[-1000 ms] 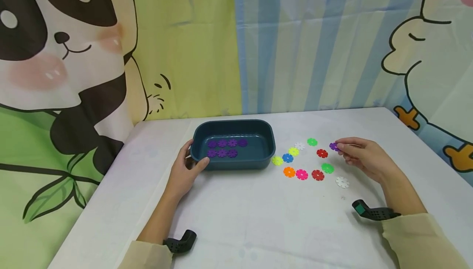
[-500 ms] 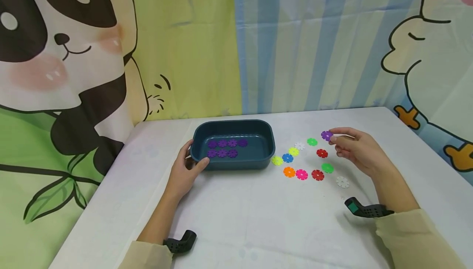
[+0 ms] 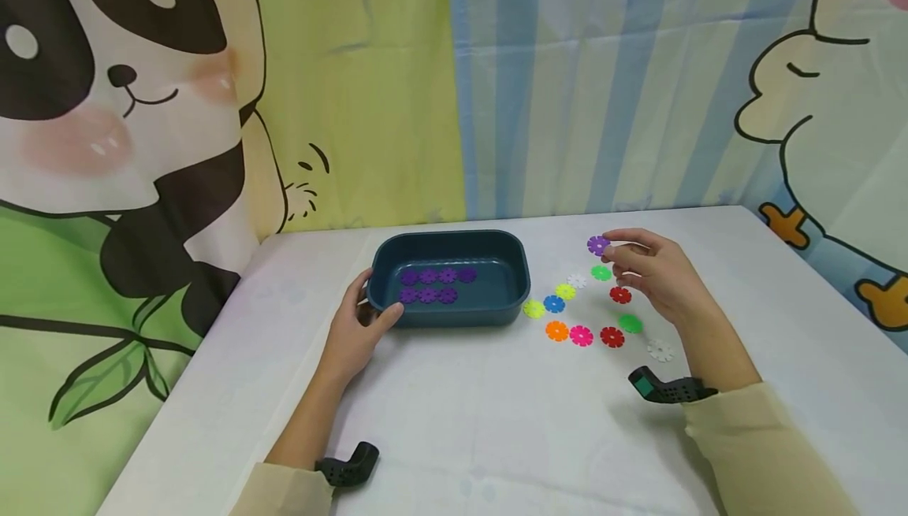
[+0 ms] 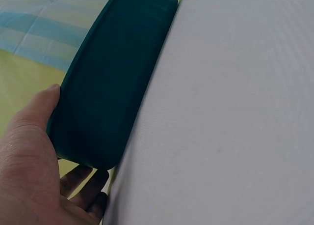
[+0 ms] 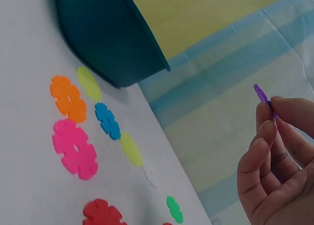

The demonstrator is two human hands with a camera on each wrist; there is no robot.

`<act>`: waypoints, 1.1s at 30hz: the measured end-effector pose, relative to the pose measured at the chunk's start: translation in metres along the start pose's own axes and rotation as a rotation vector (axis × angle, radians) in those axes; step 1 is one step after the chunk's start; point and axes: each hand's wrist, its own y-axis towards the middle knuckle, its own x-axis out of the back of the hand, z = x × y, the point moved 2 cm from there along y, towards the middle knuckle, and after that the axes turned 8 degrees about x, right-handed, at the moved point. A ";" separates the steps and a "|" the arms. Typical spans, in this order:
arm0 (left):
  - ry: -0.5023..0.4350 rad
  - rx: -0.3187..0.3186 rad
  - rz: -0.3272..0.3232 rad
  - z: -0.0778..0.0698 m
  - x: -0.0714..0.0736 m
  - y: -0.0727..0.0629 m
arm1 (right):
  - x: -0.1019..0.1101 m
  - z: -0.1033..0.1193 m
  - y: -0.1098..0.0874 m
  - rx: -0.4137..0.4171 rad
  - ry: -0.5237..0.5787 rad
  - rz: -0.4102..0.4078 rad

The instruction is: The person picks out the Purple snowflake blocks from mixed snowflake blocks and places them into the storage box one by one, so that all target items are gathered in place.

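A dark teal tray stands on the white table, with several purple notched plastic discs lying flat in two rows inside. My left hand holds the tray by its left end; the left wrist view shows the thumb on the long side and curled fingers at the end wall. Above the table, right of the tray, my right hand pinches one purple notched disc between thumb and fingertips. The right wrist view shows this disc nearly edge-on.
Loose notched discs lie right of the tray: orange, pink, blue, plus yellow, red, green and white ones. A patterned curtain hangs behind the table's back edge.
My right hand has moved left and upward with the purple disc, from the right of the loose discs to above the green one. My left hand and the tray have stayed put.
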 end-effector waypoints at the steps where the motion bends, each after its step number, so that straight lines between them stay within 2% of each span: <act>1: 0.000 -0.002 -0.001 0.000 0.000 0.000 | -0.003 0.002 0.001 0.008 0.008 0.001; 15: 0.005 0.001 -0.005 0.001 -0.001 0.001 | -0.051 0.011 0.018 0.037 0.094 0.059; 22: 0.008 0.006 -0.007 -0.001 -0.002 0.000 | -0.078 0.018 0.029 0.019 0.116 0.097; 33: 0.009 0.007 -0.015 0.000 -0.001 -0.001 | -0.125 0.025 0.043 0.010 0.212 0.202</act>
